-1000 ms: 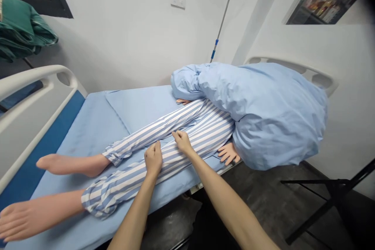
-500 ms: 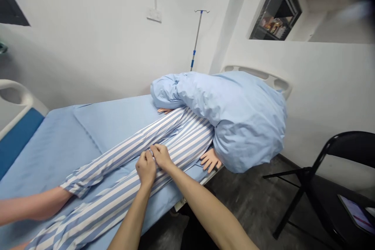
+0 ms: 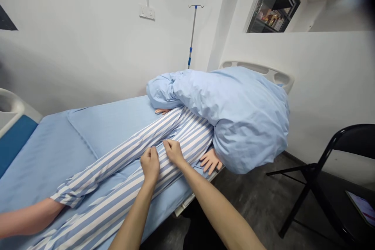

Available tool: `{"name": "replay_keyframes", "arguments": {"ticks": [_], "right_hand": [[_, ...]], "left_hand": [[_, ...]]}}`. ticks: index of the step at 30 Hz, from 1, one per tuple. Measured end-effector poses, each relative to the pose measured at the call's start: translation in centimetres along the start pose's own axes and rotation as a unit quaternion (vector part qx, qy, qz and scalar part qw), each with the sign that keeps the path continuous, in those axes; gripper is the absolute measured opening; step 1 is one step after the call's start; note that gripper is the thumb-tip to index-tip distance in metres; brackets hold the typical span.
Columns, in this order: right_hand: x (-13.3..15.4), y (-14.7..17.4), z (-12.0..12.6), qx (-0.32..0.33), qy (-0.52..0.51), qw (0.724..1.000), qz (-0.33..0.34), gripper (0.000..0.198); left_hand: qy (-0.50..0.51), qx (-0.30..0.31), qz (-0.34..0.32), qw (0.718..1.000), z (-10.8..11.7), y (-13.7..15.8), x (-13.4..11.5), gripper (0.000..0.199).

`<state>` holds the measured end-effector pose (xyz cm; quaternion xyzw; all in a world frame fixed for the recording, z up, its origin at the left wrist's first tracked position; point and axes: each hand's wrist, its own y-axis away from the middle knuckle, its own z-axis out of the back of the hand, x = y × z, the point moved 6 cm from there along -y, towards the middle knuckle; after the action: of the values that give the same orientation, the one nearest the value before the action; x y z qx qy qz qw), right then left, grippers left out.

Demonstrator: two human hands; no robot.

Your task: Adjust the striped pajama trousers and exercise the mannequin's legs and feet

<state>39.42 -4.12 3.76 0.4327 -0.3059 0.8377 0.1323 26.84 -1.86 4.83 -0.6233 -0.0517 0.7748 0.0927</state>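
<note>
Head view: left hand [image 3: 150, 163] and right hand [image 3: 174, 151] sit side by side, slightly apart, over the striped trousers [image 3: 108, 208], fingers curled into fists; whether they pinch anything, I cannot tell. The trousers clothe a manikin's legs, lengthwise on the bed [image 3: 117, 119]. One manikin hand [image 3: 211, 160] lies at the bed's near edge. Towards its head end bulges a blue quilt [image 3: 237, 103]; past the far edge stands a drip pole [image 3: 192, 35].
</note>
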Motion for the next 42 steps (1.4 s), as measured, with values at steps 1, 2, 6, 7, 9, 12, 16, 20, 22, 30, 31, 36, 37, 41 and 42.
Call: {"name": "replay_keyframes", "arguments": {"ticks": [1,2,6,7,9,12,16,20,22,30,31,36,37,41,42], "right_hand": [[0.0,-0.1,0.2,-0.005,-0.017,1.000,-0.004,0.040],[-0.1,-0.3,0.4,-0.008,-0.035,0.999,-0.009,0.040],[-0.6,-0.6,1.0,-0.029,-0.094,0.994,-0.038,0.040],[-0.7,-0.5,1.0,-0.033,-0.100,0.994,-0.041,0.040],[-0.8,-0.4,1.0,-0.040,-0.105,0.993,-0.038,0.040],[-0.8,-0.6,0.9,-0.033,-0.109,0.993,-0.033,0.040],[-1.1,-2.0,2.2,-0.004,-0.093,0.995,-0.020,0.040],[-2.1,-3.2,5.0,-0.033,-0.009,0.999,0.007,0.040],[-2.7,-3.2,5.7,-0.043,0.041,0.998,0.013,0.040],[-3.0,-2.4,5.5,-0.057,0.099,0.993,0.032,0.041],[-3.0,-2.4,5.6,-0.058,0.101,0.993,0.034,0.041],[-2.9,-2.4,5.5,-0.059,0.123,0.990,0.031,0.040],[-2.9,-2.3,5.3,-0.058,0.131,0.989,0.032,0.039],[-2.5,-2.1,4.8,-0.052,0.180,0.982,0.034,0.038],[-2.5,-2.1,4.8,-0.049,0.192,0.980,0.031,0.037]], "left_hand": [[0.028,0.003,-0.002,1.000,-0.9,-0.1,-0.5,0.029],[0.050,0.005,-0.001,0.999,-1.8,-0.1,-0.9,0.029],[0.024,-0.005,0.018,1.000,-4.5,0.4,-0.7,0.029],[-0.006,-0.008,0.013,1.000,-4.7,0.6,-0.3,0.029],[-0.055,-0.002,-0.007,0.998,-5.1,1.0,0.2,0.030],[-0.056,0.021,-0.022,0.998,-5.1,1.2,0.7,0.031],[-0.054,0.033,-0.039,0.997,-5.1,1.1,0.3,0.032],[-0.065,0.032,-0.042,0.997,-5.2,1.1,0.2,0.033],[-0.063,0.034,-0.039,0.997,-5.3,1.2,0.4,0.032],[0.017,0.144,-0.015,0.989,-2.5,0.8,-0.3,0.033],[0.011,0.141,-0.023,0.990,-0.6,0.5,-0.5,0.034],[-0.092,0.074,-0.010,0.993,12.4,-0.3,1.2,0.033],[-0.101,0.047,0.012,0.994,15.1,-0.4,2.1,0.032],[-0.156,-0.033,0.051,0.986,22.8,0.5,5.6,0.029],[-0.189,-0.030,0.049,0.980,23.6,0.9,6.3,0.029]]}}
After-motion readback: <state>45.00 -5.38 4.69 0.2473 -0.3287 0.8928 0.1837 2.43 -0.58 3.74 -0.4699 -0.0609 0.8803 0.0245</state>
